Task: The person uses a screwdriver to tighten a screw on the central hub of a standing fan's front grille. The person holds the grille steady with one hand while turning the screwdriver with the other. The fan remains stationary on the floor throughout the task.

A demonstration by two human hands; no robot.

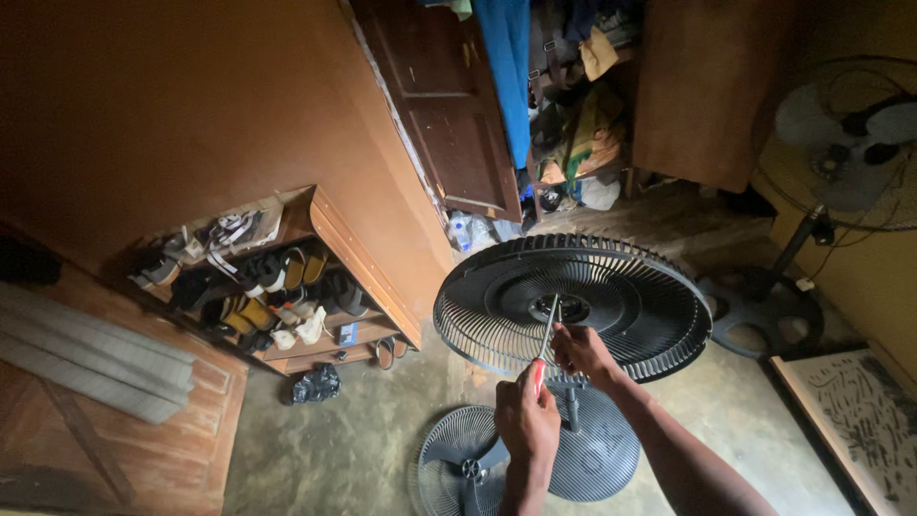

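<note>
two hands work one black fan grille [611,287]: left hand [527,420] grips one red-handled screwdriver [545,342], right hand [583,350] at 3 o'clock pinches its shaft; second grille [454,459] on floor.

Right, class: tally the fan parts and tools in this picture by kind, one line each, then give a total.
Fan grilles: 2 (rear grille, front grille)
Fan bases: 2 (base, second base)
Whole fans: 1 (standing fan)
Screwdrivers: 1 (screwdriver, in both hands)
Total: 6

Dim, warm light, perhaps from the right; corners fall dark, edges bend, slightly soft.
</note>
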